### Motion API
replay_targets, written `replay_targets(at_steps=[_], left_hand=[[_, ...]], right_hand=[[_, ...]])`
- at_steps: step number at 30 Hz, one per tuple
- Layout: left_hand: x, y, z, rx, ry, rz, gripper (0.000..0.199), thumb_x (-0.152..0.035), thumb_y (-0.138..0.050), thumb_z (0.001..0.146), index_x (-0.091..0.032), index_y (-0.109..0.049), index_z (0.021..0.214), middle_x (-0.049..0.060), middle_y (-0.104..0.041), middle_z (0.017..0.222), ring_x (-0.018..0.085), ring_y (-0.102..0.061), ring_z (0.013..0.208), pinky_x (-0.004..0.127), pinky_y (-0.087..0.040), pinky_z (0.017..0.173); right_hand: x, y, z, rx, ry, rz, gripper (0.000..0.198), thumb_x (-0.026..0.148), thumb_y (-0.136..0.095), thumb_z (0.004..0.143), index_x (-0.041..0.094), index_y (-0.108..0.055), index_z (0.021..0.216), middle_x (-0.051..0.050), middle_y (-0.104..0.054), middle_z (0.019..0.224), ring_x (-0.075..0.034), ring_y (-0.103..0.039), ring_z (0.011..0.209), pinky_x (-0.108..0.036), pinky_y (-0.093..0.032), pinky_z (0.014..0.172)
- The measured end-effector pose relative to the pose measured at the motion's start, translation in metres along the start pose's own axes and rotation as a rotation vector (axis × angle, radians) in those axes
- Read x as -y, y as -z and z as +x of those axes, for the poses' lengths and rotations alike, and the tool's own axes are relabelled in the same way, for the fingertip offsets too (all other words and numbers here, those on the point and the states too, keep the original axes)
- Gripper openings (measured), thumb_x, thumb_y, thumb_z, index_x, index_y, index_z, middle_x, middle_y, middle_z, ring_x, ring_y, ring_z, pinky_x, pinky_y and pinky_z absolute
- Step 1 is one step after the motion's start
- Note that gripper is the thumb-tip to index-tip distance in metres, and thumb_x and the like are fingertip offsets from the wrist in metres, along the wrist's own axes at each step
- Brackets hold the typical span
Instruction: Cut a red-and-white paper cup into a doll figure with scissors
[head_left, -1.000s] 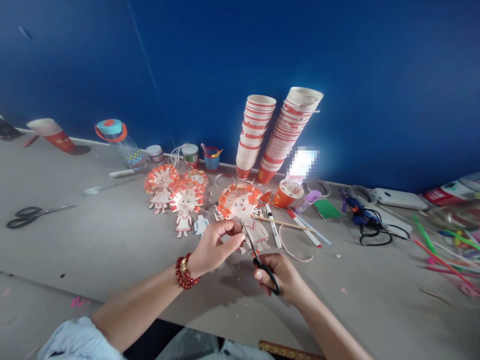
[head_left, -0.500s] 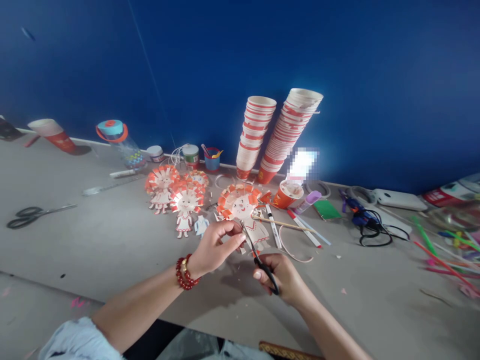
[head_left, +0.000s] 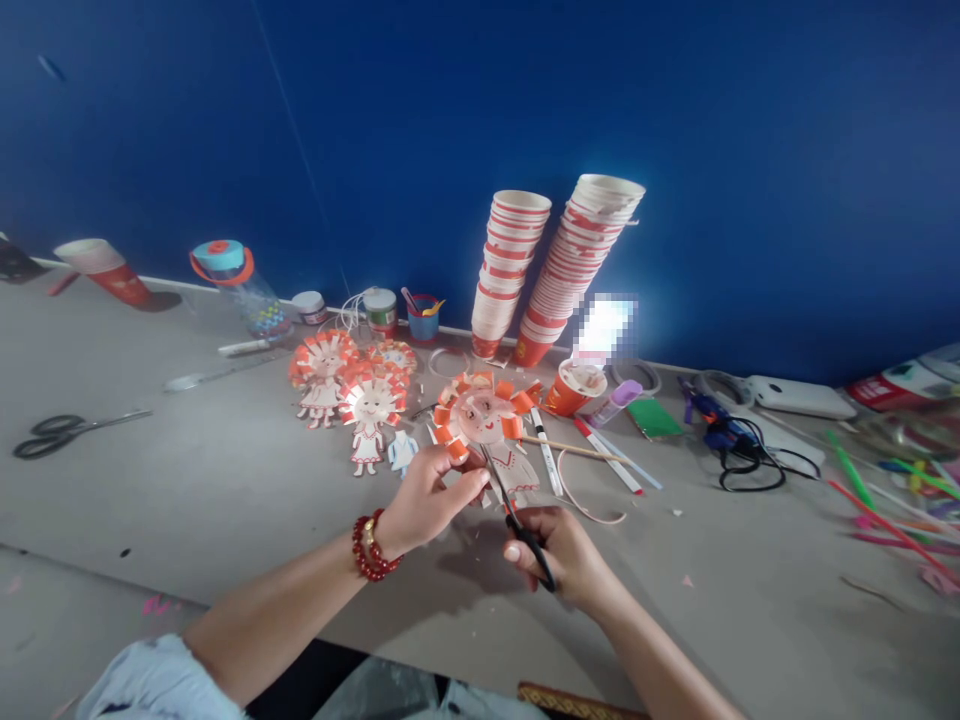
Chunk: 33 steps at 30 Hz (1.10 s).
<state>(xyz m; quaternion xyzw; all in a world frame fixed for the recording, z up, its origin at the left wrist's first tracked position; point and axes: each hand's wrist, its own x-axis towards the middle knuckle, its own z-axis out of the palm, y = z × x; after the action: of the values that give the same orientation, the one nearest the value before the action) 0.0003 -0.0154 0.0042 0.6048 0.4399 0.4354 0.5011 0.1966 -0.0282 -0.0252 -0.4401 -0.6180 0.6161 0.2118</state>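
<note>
My left hand, with a red beaded bracelet at its wrist, pinches the lower edge of a paper doll's head, a drawn face ringed by curled orange strips. Just beyond it shows a paper dress with red trim; whether head and dress are joined I cannot tell. My right hand has its fingers in the handles of black-handled scissors, whose blades point up to the left hand's fingertips, below the face. Finished-looking paper dolls lie to the left, beside a small blue-and-white paper cut-out.
Two tall stacks of paper cups lean near the blue wall. A cup, markers and a wooden stick lie right of the doll. A glue gun is farther right; other scissors lie far left.
The doll's head has tilted, and its face and curled strips now show differently above my fingers. Both hands and the scissors stay in nearly the same place.
</note>
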Motion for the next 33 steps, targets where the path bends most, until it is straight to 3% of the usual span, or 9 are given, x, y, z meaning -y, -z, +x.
replay_targets(at_steps=[14, 25, 33], left_hand=[[-0.005, -0.001, 0.0, 0.039, -0.023, -0.022, 0.022, -0.023, -0.05, 0.087, -0.014, -0.057, 0.068, 0.001, -0.056, 0.064, 0.011, -0.053, 0.06, 0.021, -0.044, 0.056], [-0.002, -0.003, 0.001, 0.005, -0.036, -0.136, 0.016, -0.024, -0.052, 0.086, -0.014, -0.059, 0.074, 0.001, -0.055, 0.069, 0.011, -0.054, 0.063, 0.021, -0.046, 0.059], [0.0, -0.008, 0.001, 0.02, -0.006, -0.264, 0.02, -0.029, -0.055, 0.084, -0.015, -0.056, 0.07, 0.0, -0.053, 0.065, 0.011, -0.053, 0.061, 0.023, -0.045, 0.06]], right_hand=[[-0.006, 0.0, 0.0, -0.02, 0.032, -0.091, 0.062, 0.077, -0.056, 0.065, 0.018, -0.044, 0.05, 0.002, -0.045, 0.039, -0.008, -0.037, 0.035, -0.02, -0.023, 0.037], [0.005, 0.0, -0.001, 0.028, 0.049, 0.021, 0.059, 0.074, -0.059, 0.065, 0.015, -0.054, 0.064, -0.002, -0.058, 0.048, -0.013, -0.05, 0.045, -0.021, -0.033, 0.043], [0.005, -0.002, -0.001, -0.002, 0.077, 0.03, 0.058, 0.073, -0.06, 0.065, 0.016, -0.054, 0.064, 0.0, -0.055, 0.048, -0.012, -0.047, 0.044, -0.021, -0.033, 0.043]])
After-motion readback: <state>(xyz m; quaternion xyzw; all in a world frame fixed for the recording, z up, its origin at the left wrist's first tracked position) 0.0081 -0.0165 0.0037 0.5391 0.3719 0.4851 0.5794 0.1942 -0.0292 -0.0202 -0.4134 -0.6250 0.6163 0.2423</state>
